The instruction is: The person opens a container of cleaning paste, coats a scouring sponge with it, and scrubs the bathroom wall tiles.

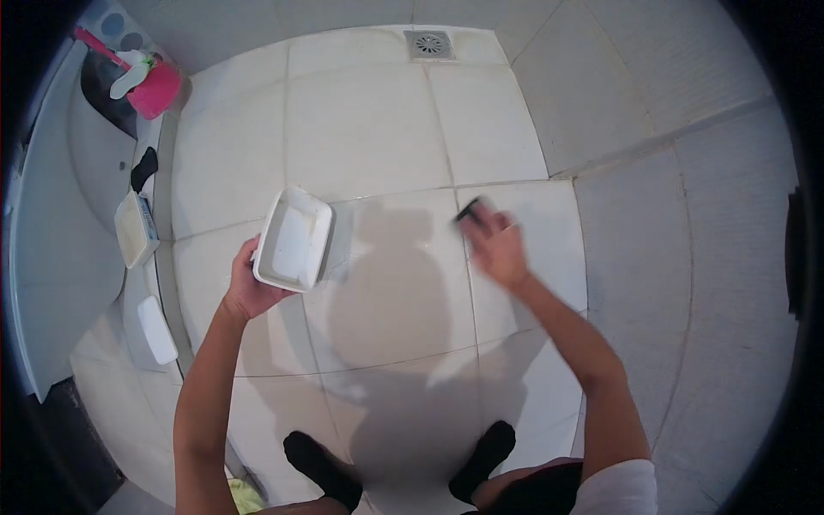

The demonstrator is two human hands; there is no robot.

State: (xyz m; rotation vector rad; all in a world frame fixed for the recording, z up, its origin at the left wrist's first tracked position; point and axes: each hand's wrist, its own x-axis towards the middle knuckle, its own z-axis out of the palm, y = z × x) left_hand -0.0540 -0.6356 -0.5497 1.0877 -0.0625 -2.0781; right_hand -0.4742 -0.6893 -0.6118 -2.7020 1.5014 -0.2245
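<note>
My left hand (255, 287) grips a white rectangular plastic tub (294, 240) by its near left side. The tub is tilted so that its inside faces me, with faint yellowish marks on the inner wall. Out to the right, my right hand (495, 249) is closed around a small dark block (468, 210), perhaps a scrubbing sponge; motion blur hides its exact kind. That hand is over the pale floor tiles (386, 129), and whether the block touches them I cannot tell.
A metal floor drain (428, 45) lies at the far wall. Along the left ledge are a pink dustpan-like item (155, 90), a black cloth-like item (145, 169), another shallow tub (135, 230) and a white lid-like piece (157, 330). My black-socked feet (322, 472) stand close below.
</note>
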